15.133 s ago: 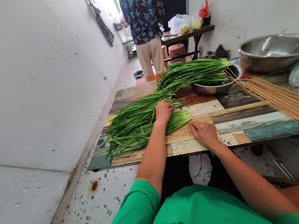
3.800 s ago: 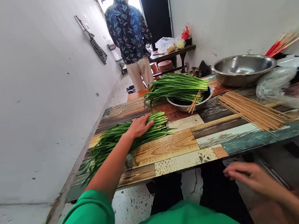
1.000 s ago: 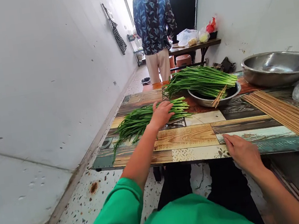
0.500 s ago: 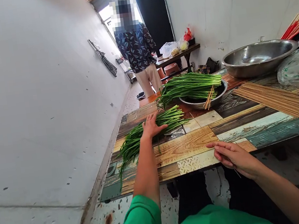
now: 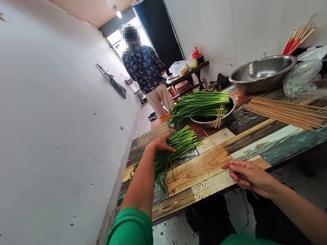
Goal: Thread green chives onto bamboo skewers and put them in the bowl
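A loose bunch of green garlic chives [image 5: 181,142] lies on the table with its pale stalk ends to the right. My left hand [image 5: 162,144] rests over its middle, thumb held apart from the fingers, whose tips are partly hidden by the leaves. Near the front edge, my right hand [image 5: 250,176] pinches a thin wooden skewer [image 5: 210,138] that slants up and left over the table. Behind the loose bunch, a thick pile of chives [image 5: 203,103] fills a metal bowl [image 5: 233,107]. A few short skewers [image 5: 219,116] lean on that bowl's rim.
Many bamboo skewers [image 5: 288,112] lie spread at the right of the patterned table [image 5: 200,170]. Behind them are a wide steel basin [image 5: 263,79], a clear plastic bag [image 5: 305,77] and red-ended sticks [image 5: 295,40]. A person [image 5: 144,68] stands farther back, near a side table [image 5: 202,66].
My view has shifted, tilting up slightly. My left hand's fingers have bent down farther into the loose chives. The right hand keeps its pinch, and its skewer shows more clearly.
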`<state>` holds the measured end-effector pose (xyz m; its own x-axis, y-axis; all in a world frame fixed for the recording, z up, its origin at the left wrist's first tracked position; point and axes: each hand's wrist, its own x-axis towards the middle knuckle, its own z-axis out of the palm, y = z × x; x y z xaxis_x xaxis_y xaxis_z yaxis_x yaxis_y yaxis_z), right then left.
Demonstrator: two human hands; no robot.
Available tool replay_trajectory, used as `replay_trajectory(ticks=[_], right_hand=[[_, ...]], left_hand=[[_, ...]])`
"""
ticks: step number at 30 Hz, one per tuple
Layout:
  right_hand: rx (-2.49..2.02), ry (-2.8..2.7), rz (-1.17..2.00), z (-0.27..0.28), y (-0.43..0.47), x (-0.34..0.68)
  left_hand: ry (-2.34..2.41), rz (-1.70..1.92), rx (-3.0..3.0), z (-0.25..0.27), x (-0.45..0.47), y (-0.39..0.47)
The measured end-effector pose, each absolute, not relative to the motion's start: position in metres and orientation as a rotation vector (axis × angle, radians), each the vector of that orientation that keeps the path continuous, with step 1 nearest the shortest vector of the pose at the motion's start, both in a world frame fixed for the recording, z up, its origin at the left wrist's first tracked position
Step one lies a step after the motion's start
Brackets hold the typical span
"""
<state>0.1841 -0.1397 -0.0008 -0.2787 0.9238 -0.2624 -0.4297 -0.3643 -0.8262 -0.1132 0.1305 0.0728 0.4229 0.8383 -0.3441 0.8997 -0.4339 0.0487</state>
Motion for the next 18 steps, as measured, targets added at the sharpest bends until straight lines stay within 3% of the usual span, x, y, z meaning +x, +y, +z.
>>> replay_trajectory(ticks=[9, 18], right_hand=[[-0.959, -0.890, 1.731, -0.001, -0.142, 0.182], [-1.014, -0.944, 1.680, -0.004, -0.143, 0.178]], left_hand=[[1.815, -0.044, 2.645, 0.056, -0.106, 0.065], [1.438, -0.188, 2.493, 0.052, -0.112, 0.079]])
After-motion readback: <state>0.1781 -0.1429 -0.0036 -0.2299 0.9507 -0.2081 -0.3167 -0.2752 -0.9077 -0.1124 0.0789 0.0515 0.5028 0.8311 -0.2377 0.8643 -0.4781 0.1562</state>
